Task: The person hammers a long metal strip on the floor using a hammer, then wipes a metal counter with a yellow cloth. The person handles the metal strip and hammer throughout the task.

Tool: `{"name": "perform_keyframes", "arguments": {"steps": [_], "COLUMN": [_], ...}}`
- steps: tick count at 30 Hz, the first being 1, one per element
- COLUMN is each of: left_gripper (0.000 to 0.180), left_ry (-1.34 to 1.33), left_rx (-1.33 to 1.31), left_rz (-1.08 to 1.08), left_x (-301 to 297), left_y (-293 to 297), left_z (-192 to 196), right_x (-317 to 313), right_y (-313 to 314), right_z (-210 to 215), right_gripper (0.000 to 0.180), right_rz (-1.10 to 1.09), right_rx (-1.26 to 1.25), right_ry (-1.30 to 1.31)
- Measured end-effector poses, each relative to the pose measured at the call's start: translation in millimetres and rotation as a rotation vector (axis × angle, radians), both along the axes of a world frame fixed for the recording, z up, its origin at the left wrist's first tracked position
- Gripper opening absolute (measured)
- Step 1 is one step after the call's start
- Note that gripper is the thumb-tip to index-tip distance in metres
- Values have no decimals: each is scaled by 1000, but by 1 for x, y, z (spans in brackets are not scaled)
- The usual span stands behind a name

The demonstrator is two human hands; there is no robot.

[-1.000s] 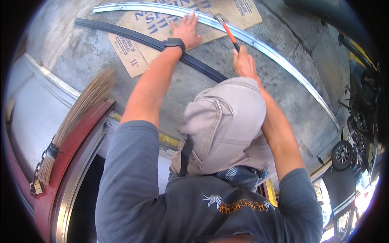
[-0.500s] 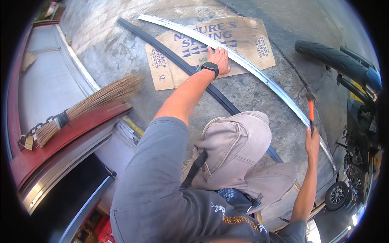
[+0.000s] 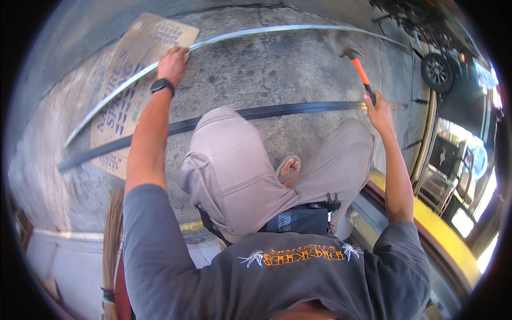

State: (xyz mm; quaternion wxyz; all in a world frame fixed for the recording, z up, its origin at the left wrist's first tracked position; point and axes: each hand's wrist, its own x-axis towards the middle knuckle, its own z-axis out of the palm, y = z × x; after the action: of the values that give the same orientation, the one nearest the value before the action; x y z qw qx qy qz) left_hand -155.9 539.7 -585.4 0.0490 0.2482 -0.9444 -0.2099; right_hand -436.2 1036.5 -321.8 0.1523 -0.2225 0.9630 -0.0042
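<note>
Right hand (image 3: 379, 111), closed round orange-and-black-handled claw hammer (image 3: 361, 70), has brought it from beyond long curved silver metal strip (image 3: 240, 34) to near side, likely no blow landing; left hand (image 3: 172, 65) on strip crossing flat brown cardboard (image 3: 140, 41), pinch unclear.

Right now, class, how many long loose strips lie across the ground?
2: the silver strip, at the left hand, and the dark strip, partly hidden by the left knee. More could be hidden.

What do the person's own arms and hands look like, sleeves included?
Both arms wear short, dark-grey fabric sleeves. The left hand is ungloved, with a black, square-faced wristwatch at its wrist. The right hand is also ungloved, with no watch.
</note>
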Motion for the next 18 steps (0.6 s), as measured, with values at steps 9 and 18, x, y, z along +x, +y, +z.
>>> {"name": "perform_keyframes", "arguments": {"steps": [9, 18], "left_gripper": [23, 34], "left_ry": [-126, -305], "left_rx": [-21, -180], "left_rz": [-34, 23], "left_x": [99, 139], "left_y": [-48, -55], "left_z": [7, 28], "right_x": [5, 9], "right_y": [14, 9], "right_z": [-18, -10], "right_gripper": [44, 42], "right_rz": [-60, -201], "right_rx": [8, 51], "right_ry": [-88, -201]}}
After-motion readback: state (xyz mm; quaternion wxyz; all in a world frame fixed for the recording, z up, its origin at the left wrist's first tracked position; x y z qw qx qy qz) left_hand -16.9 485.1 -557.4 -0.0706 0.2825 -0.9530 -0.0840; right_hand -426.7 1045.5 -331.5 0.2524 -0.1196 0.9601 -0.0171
